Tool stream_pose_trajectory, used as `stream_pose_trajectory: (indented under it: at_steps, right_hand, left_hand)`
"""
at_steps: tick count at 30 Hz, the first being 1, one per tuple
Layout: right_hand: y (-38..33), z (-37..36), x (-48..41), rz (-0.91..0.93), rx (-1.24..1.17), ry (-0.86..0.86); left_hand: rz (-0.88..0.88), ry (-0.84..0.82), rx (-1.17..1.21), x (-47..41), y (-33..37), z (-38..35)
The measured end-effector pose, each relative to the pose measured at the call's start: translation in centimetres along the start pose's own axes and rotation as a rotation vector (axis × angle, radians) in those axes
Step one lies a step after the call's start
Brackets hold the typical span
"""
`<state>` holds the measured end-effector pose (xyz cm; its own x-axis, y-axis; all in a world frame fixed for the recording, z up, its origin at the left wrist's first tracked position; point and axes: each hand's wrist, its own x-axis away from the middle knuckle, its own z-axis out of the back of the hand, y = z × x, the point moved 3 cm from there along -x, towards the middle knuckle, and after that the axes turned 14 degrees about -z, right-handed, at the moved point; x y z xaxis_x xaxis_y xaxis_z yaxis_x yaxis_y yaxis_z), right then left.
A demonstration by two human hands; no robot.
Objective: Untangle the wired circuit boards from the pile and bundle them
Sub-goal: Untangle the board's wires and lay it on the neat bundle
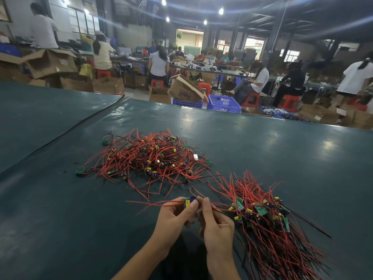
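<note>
Red-wired circuit board (pixel 189 202) pinched in your left hand (pixel 173 216), your right hand (pixel 215 223) nipping a wire (pixel 220 209) beside it, by the table's (pixel 60 199) near edge, pile (pixel 149 158) beyond. Untangling step, it seems; next, likely, lay it on the bundle (pixel 262 219) rightward.

Tangled pile (pixel 149 158), aligned bundle (pixel 268 215), board (pixel 188 202) held

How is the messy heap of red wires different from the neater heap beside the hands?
The messy heap of red wires and small green boards has wires looping every way; the neater heap has them lying roughly side by side. The messy heap's boards are scattered; the neater heap's cluster in one band. Both rest on the dark green table.
</note>
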<state>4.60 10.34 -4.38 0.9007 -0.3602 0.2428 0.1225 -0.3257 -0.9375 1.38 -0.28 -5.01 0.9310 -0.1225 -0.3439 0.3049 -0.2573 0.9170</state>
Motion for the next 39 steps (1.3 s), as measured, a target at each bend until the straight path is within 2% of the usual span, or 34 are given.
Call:
stream_pose_trajectory:
  at_steps: [7,16,21,25,27,31,34,39]
  right_hand:
    - [-1.3,3.5,-2.1,-0.021,-0.242,0.149]
    - [-1.0,3.0,-1.8,0.022,-0.200,0.152]
    - [0.2,0.9,-0.8,0.003,0.048,0.019]
    - [0.7,-0.6,0.0,0.025,0.071,-0.062]
    - [0.6,-0.4,0.1,0.038,0.061,-0.039]
    - [-0.2,1.7,-1.0,0.022,-0.091,0.107]
    - [-0.6,2.7,-1.4,0.018,-0.144,0.172]
    - [-0.2,2.1,-1.0,0.070,-0.072,0.097]
  left_hand:
    - [-0.097,0.046,-0.066,-0.7,0.5,1.0]
    - [-0.059,0.161,-0.020,-1.0,0.3,1.8]
    - [-0.067,0.077,-0.040,-0.7,0.1,1.2]
    - [-0.026,-0.056,-0.057,-0.3,-0.1,0.6]
    - [-0.028,-0.054,-0.072,-0.3,-0.1,0.7]
    - [-0.041,0.066,-0.022,-1.1,0.3,1.7]
    - [-0.050,0.033,-0.037,-1.1,0.3,2.0]
    - [0.009,-0.013,0.006,-0.8,-0.3,1.6]
